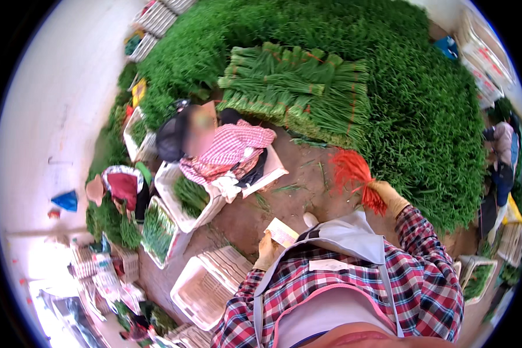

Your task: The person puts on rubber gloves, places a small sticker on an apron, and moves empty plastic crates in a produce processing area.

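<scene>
My right hand, in a cream glove, grips a loose bunch of red ties partway along its strands, and the strands hang over the brown floor. In my left hand, also gloved, is a small pale yellow card or pad with writing on it. A light grey apron flares out between the two hands. Beyond them lies a stack of long green stem bundles bound with red ties. A large heap of loose green stalks surrounds that stack and reaches close to my right hand.
A seated person in a checked shirt works beside a white crate of greens. Nested pale crates stand left of my body. Another person bends at far left, and one stands at far right near a crate of greens.
</scene>
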The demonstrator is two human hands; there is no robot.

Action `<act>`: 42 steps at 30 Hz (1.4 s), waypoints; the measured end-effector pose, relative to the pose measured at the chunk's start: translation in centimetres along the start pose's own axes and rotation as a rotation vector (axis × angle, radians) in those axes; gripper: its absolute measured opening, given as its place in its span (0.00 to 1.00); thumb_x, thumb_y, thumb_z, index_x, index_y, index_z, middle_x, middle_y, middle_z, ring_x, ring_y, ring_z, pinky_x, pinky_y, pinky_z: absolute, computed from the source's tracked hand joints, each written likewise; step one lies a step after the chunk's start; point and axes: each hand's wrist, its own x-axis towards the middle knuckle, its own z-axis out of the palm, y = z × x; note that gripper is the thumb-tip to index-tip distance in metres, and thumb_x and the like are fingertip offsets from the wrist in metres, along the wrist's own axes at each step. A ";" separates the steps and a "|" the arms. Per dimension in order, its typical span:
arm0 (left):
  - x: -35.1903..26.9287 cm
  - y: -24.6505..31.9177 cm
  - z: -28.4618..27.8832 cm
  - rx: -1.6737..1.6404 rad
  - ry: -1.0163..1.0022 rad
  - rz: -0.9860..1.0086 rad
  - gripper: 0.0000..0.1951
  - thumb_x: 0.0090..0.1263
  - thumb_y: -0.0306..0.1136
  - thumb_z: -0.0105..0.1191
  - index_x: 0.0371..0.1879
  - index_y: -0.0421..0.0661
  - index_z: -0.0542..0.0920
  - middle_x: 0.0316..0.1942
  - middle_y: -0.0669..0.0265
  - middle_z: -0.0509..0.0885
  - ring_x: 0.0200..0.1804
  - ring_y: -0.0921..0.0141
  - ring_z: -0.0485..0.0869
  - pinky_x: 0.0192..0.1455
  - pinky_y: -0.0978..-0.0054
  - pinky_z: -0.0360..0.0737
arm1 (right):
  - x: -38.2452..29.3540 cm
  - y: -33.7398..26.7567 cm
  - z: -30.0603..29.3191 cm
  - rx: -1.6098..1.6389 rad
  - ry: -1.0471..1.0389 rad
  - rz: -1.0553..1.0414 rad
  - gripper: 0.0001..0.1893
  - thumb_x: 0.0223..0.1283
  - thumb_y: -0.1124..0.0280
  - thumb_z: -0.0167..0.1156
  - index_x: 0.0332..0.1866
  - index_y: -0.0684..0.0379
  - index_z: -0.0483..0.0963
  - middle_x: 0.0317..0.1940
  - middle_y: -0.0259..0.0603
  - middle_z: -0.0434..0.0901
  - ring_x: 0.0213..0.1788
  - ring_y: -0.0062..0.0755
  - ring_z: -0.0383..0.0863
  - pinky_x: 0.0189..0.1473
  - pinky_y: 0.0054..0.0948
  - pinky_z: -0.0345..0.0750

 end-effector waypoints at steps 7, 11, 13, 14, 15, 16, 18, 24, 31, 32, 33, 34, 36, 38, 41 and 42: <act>0.2 -2.6 -8.0 -0.362 0.188 0.036 0.24 0.74 0.51 0.42 0.53 0.40 0.73 0.45 0.61 0.82 0.43 0.66 0.82 0.48 0.69 0.79 | 7.3 -13.2 1.8 -0.100 -0.008 -0.311 0.17 0.60 0.64 0.60 0.47 0.69 0.76 0.37 0.39 0.82 0.36 0.28 0.81 0.41 0.27 0.77; -1.4 -3.0 -5.9 -0.324 0.338 0.025 0.24 0.74 0.51 0.43 0.54 0.40 0.73 0.46 0.60 0.82 0.45 0.66 0.82 0.48 0.69 0.79 | 15.5 -20.6 1.1 -0.169 0.025 -0.451 0.22 0.61 0.64 0.61 0.53 0.72 0.73 0.45 0.45 0.81 0.47 0.31 0.80 0.50 0.26 0.75; -2.1 -3.1 -3.7 -0.474 0.337 0.038 0.24 0.74 0.51 0.43 0.54 0.40 0.73 0.45 0.59 0.82 0.45 0.65 0.82 0.48 0.69 0.79 | 19.8 -23.4 0.1 -0.375 0.142 -0.547 0.30 0.61 0.60 0.61 0.62 0.71 0.66 0.54 0.53 0.76 0.56 0.33 0.76 0.57 0.25 0.71; -2.3 -3.1 -2.4 -0.548 0.336 0.047 0.25 0.74 0.51 0.43 0.54 0.40 0.73 0.45 0.59 0.82 0.45 0.65 0.82 0.48 0.69 0.79 | 21.7 -24.5 -1.2 -0.612 0.133 -0.577 0.35 0.61 0.52 0.57 0.63 0.71 0.64 0.55 0.59 0.75 0.58 0.40 0.76 0.59 0.28 0.70; -2.7 -3.2 -1.3 -0.594 0.342 0.017 0.24 0.74 0.51 0.43 0.53 0.40 0.73 0.45 0.59 0.82 0.44 0.65 0.83 0.48 0.69 0.79 | 23.6 -24.9 -2.1 -0.824 0.214 -0.545 0.36 0.60 0.48 0.55 0.62 0.72 0.64 0.54 0.62 0.75 0.58 0.46 0.75 0.58 0.31 0.71; -3.2 -3.3 0.0 -0.592 0.338 0.077 0.24 0.74 0.51 0.43 0.53 0.40 0.73 0.45 0.58 0.82 0.44 0.65 0.83 0.48 0.69 0.79 | 25.5 -25.0 -3.3 -1.043 0.326 -0.523 0.38 0.60 0.44 0.53 0.60 0.73 0.65 0.53 0.65 0.74 0.58 0.51 0.75 0.58 0.34 0.71; -3.9 -3.2 2.8 -0.627 0.373 0.095 0.24 0.74 0.51 0.43 0.53 0.40 0.73 0.45 0.58 0.82 0.44 0.65 0.83 0.47 0.69 0.80 | 29.2 -23.8 -5.3 -1.167 0.262 -0.484 0.33 0.58 0.43 0.51 0.49 0.69 0.74 0.45 0.66 0.77 0.52 0.59 0.76 0.52 0.42 0.75; -8.0 -0.8 9.2 -0.761 0.420 0.188 0.23 0.76 0.48 0.41 0.56 0.38 0.69 0.50 0.52 0.79 0.52 0.59 0.80 0.56 0.59 0.78 | 30.4 -13.8 -8.1 -2.092 -0.295 -0.956 0.06 0.54 0.76 0.49 0.26 0.65 0.73 0.30 0.54 0.81 0.33 0.51 0.83 0.34 0.42 0.81; -15.4 -0.8 12.6 -0.775 0.539 0.290 0.22 0.74 0.50 0.45 0.55 0.43 0.71 0.47 0.60 0.81 0.48 0.66 0.81 0.51 0.66 0.79 | 22.2 -11.2 -0.7 -1.751 -0.508 -0.260 0.22 0.58 0.55 0.48 0.40 0.66 0.79 0.41 0.58 0.80 0.48 0.54 0.79 0.51 0.42 0.75; -16.4 -1.4 12.8 -0.790 0.552 0.312 0.22 0.74 0.50 0.45 0.55 0.43 0.71 0.48 0.60 0.80 0.49 0.66 0.81 0.52 0.66 0.79 | 21.6 -10.9 0.6 -1.757 -0.565 -0.264 0.22 0.58 0.55 0.49 0.41 0.65 0.79 0.41 0.58 0.80 0.48 0.53 0.79 0.51 0.41 0.75; -17.2 -2.1 13.0 -0.824 0.558 0.327 0.23 0.74 0.50 0.45 0.55 0.44 0.71 0.48 0.59 0.80 0.49 0.66 0.81 0.52 0.65 0.78 | 21.0 -10.6 1.6 -1.762 -0.609 -0.296 0.22 0.58 0.55 0.49 0.41 0.64 0.80 0.40 0.58 0.81 0.48 0.53 0.79 0.51 0.40 0.75; -18.2 -2.9 13.0 -0.868 0.557 0.341 0.23 0.74 0.50 0.45 0.55 0.44 0.71 0.49 0.59 0.80 0.50 0.65 0.81 0.53 0.65 0.78 | 20.6 -10.2 2.4 -1.749 -0.627 -0.299 0.21 0.58 0.55 0.50 0.42 0.63 0.79 0.41 0.56 0.81 0.48 0.53 0.79 0.51 0.40 0.75; -20.0 -4.7 12.9 -0.941 0.564 0.375 0.23 0.74 0.50 0.44 0.56 0.44 0.71 0.50 0.59 0.80 0.51 0.65 0.80 0.54 0.64 0.77 | 20.1 -8.9 4.3 -1.729 -0.655 -0.340 0.21 0.58 0.55 0.50 0.44 0.60 0.79 0.41 0.53 0.81 0.48 0.51 0.79 0.52 0.40 0.75; -21.8 -6.8 12.7 -0.995 0.575 0.395 0.23 0.74 0.50 0.44 0.55 0.44 0.71 0.49 0.59 0.80 0.50 0.65 0.81 0.54 0.63 0.78 | 19.8 -7.7 5.3 -1.686 -0.663 -0.329 0.20 0.59 0.55 0.49 0.44 0.60 0.79 0.41 0.52 0.81 0.45 0.53 0.80 0.49 0.40 0.76; -24.3 -9.8 11.7 -1.045 0.594 0.420 0.22 0.75 0.50 0.43 0.54 0.43 0.71 0.48 0.60 0.80 0.48 0.66 0.82 0.51 0.63 0.80 | 18.8 -4.9 5.9 -1.607 -0.704 -0.357 0.19 0.60 0.57 0.51 0.43 0.61 0.80 0.38 0.45 0.83 0.41 0.44 0.82 0.45 0.35 0.76; -25.3 -11.0 11.6 -1.061 0.597 0.440 0.22 0.75 0.50 0.43 0.54 0.43 0.71 0.48 0.61 0.80 0.47 0.66 0.81 0.51 0.63 0.80 | 18.0 -3.8 5.1 -1.504 -0.689 -0.272 0.18 0.60 0.58 0.52 0.42 0.62 0.80 0.37 0.43 0.84 0.40 0.40 0.82 0.43 0.33 0.76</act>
